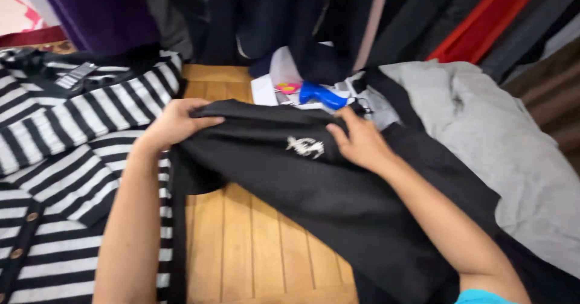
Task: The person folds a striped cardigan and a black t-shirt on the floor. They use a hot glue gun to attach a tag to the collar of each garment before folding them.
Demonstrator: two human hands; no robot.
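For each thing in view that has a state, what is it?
Black garment: gripped by both hands, lifted partly off the table.
Left hand: closed on garment edge.
Right hand: pinching garment edge.
Striped cardigan: lying flat.
Grey cloth: lying rumpled.
Blue tool: lying unheld.

Two bare forearms reaching forward from the bottom edge, converging toward the middle. Left hand (175,123) palm down, wrist bent slightly inward, fingers curled over and thumb tucked beneath, pinched shut on a fold of cloth. Left forearm running nearly straight up from the lower left. Right hand (360,141) palm down, fingers spread a little and bent, thumb pointing left, gripping as well. Right forearm slanting in from the lower right, a turquoise sleeve edge showing by the elbow.
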